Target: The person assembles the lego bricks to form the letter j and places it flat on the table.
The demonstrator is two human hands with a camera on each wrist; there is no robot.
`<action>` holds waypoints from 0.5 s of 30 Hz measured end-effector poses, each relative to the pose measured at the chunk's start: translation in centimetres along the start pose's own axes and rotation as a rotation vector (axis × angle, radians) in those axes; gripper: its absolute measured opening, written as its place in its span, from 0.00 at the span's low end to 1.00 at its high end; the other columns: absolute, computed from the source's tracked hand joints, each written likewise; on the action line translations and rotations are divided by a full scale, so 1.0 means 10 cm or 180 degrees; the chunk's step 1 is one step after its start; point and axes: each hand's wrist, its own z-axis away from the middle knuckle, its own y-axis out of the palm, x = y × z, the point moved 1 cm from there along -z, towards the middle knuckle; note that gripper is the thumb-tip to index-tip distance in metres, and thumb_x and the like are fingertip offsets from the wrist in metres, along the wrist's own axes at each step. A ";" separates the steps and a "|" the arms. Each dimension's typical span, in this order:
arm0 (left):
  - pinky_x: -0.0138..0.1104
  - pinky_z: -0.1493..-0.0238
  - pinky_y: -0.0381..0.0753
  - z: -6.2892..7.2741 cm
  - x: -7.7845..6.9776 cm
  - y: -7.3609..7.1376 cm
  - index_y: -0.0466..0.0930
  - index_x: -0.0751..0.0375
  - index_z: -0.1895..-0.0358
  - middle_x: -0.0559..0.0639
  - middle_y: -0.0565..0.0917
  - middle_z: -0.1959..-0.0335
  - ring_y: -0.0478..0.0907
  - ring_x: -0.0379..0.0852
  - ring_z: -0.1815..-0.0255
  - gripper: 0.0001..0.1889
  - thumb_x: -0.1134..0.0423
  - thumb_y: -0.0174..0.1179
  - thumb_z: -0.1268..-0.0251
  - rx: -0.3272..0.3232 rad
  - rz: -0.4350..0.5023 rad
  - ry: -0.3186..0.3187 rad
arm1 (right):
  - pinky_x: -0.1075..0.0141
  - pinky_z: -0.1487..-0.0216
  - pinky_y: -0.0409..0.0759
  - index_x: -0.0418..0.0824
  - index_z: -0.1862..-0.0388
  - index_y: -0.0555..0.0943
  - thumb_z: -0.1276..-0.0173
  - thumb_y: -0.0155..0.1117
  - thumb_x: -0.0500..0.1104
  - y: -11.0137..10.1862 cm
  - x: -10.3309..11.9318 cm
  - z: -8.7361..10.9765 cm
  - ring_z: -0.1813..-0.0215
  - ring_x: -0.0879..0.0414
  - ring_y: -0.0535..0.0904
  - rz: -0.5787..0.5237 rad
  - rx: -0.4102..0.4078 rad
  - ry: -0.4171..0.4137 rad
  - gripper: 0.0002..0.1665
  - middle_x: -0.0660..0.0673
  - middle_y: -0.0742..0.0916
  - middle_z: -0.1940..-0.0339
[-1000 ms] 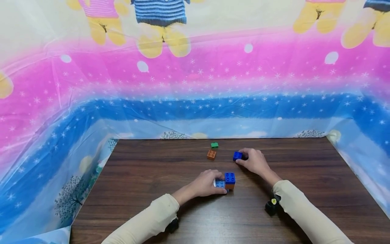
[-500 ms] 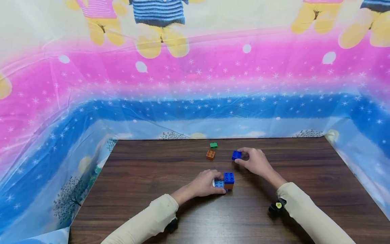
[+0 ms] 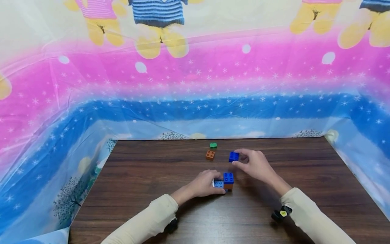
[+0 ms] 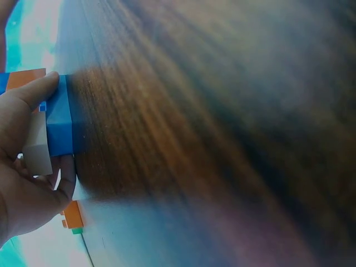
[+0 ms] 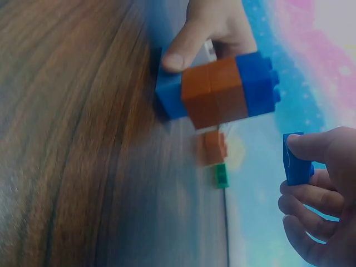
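Note:
My left hand (image 3: 202,184) grips a stack of toy building bricks low on the wooden table, thumb on the near side and fingers behind. A blue brick (image 5: 169,92) forms its base, with two orange bricks (image 5: 214,92) piled at one end and a dark blue brick (image 3: 228,177) on top. Beside that tower, under my palm, are a light blue studded brick (image 3: 218,184) and a whitish piece (image 4: 37,146), partly hidden. Between thumb and fingers my right hand (image 3: 255,164) pinches another dark blue brick (image 3: 233,156), off the table, behind and slightly right of the stack.
A loose orange brick (image 3: 210,155) lies farther back on the table (image 3: 146,162), with a small green brick (image 3: 213,145) behind it. A patterned cloth (image 3: 195,105) rises along the table's back edge and sides.
My right hand has lifted the dark blue brick from the table and brought it slightly left and nearer to the stack. My left hand stays in place on the stack.

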 end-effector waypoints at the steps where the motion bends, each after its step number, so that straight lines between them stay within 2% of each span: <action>1: 0.33 0.46 0.78 0.00 0.00 0.00 0.84 0.56 0.45 0.45 0.85 0.51 0.80 0.38 0.51 0.23 0.47 0.71 0.36 -0.0001 0.0001 0.0000 | 0.58 0.58 0.85 0.43 0.37 0.82 0.32 0.73 0.52 -0.01 0.03 0.02 0.59 0.55 0.85 -0.0017 0.0007 -0.0013 0.28 0.42 0.89 0.55; 8: 0.33 0.48 0.78 0.00 0.00 0.01 0.85 0.56 0.46 0.44 0.85 0.53 0.79 0.36 0.53 0.22 0.47 0.72 0.37 -0.0015 0.0018 -0.0027 | 0.63 0.63 0.82 0.44 0.36 0.81 0.31 0.72 0.53 -0.07 0.18 0.15 0.62 0.58 0.83 -0.0068 0.0097 -0.0093 0.28 0.45 0.89 0.56; 15: 0.29 0.55 0.77 -0.01 0.01 0.01 0.85 0.56 0.47 0.43 0.85 0.55 0.77 0.34 0.59 0.21 0.48 0.72 0.37 -0.0016 0.0071 -0.0028 | 0.62 0.61 0.83 0.45 0.37 0.82 0.32 0.73 0.51 -0.08 0.26 0.22 0.60 0.57 0.84 -0.0030 0.0083 -0.0234 0.27 0.48 0.89 0.57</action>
